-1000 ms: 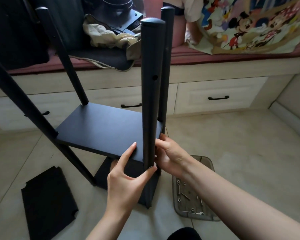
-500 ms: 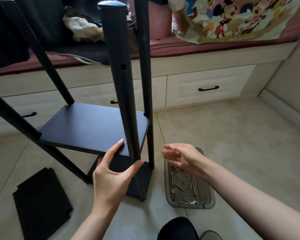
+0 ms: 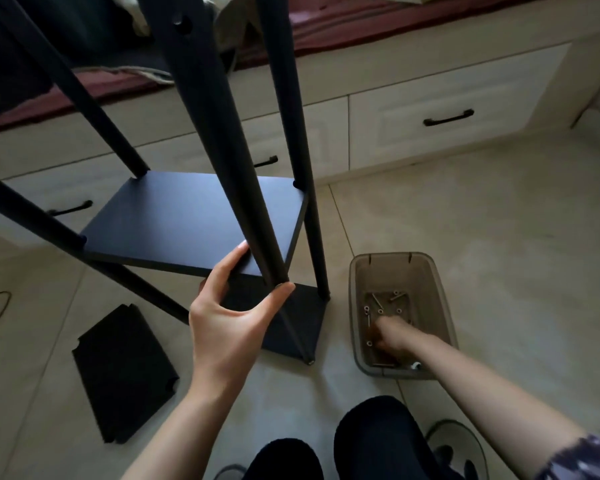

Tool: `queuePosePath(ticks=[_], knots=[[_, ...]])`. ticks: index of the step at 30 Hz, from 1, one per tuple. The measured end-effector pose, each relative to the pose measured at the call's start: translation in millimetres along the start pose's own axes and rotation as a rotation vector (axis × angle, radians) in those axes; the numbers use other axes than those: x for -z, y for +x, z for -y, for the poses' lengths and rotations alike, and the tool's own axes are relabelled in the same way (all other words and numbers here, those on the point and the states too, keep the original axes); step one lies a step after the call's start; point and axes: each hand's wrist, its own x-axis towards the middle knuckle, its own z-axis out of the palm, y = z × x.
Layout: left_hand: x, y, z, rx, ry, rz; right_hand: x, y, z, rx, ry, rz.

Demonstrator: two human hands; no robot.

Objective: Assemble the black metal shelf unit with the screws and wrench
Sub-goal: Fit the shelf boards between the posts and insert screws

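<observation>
The black metal shelf unit stands on the tiled floor, its middle shelf board [image 3: 194,220] fixed between four tall black posts. My left hand [image 3: 227,317] grips the near post [image 3: 219,140] just under that board, thumb on one side and fingers on the other. A lower black board [image 3: 300,327] sits at the foot of the posts. My right hand [image 3: 394,336] reaches down inside a translucent grey plastic bin [image 3: 440,289] among several loose screws [image 3: 378,303]. Motion blur hides whether its fingers hold one. No wrench shows.
A spare black shelf panel [image 3: 122,379] lies flat on the floor at the left. White drawers with black handles [image 3: 447,117] run along the back under a red cushioned bench. My dark knees [image 3: 371,441] and a shoe are at the bottom edge.
My right hand left the near post, moved right and down, and now reaches into the screw bin. My left hand stays on the post. My head has tilted further down.
</observation>
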Motion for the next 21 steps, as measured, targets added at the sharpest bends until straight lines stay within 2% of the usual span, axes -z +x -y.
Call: queuePosePath(ticks=[7, 12, 14, 17, 21], knots=[[-2.8, 0.6, -0.3, -0.017, 0.001, -0.007, -12.4, 7.7, 11.5, 0.050, -0.297, -0.098], [-3.4, 0.3, 0.3, -0.024, -0.010, -0.022, -11.3, 4.2, 13.9, 0.061, -0.326, -0.080], [-3.2, 0.3, 0.1, -0.029, -0.012, -0.026, -7.8, 1.7, 13.2, 0.082, -0.240, -0.086], [-3.2, 0.5, -0.7, -0.024, -0.020, -0.028, 6.9, -10.5, 15.3, 0.080, 0.021, -0.159], [-3.0, 0.3, -1.3, 0.002, -0.024, -0.034, 43.5, -38.5, 31.9, 0.159, 0.320, -0.345]])
